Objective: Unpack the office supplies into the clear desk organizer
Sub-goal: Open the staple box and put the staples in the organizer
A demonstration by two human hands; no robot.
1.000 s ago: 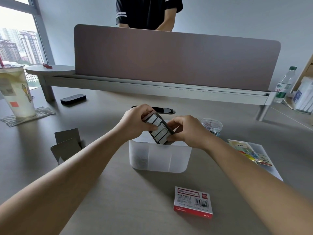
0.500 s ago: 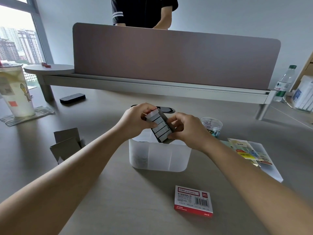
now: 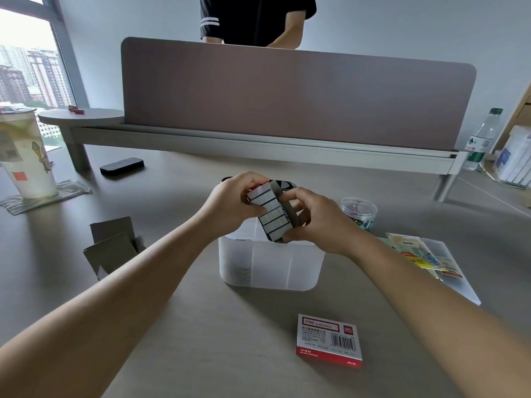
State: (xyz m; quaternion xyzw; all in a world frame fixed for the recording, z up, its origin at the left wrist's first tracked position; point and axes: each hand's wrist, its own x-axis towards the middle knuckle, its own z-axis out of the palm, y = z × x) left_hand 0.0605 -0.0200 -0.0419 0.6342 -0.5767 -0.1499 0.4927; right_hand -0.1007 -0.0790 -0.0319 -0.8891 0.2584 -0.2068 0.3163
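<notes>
While both hands clamp the staple tray (image 3: 272,215) directly above the clear desk organizer (image 3: 270,265), its long axis tilts down toward the right hand (image 3: 317,221). The left hand (image 3: 234,205) pinches the upper end, apparently sliding staples from the sleeve.

Both bare forearms reach forward from the lower corners and converge at the middle. The left hand (image 3: 232,203) is curled, its fingers wrapped over the upper left end of a block of staples (image 3: 268,214) with the thumb along its left edge. The right hand (image 3: 313,221) faces it, fingers bent around the block's right side, thumb at the lower end. The 2 hands nearly touch.
</notes>
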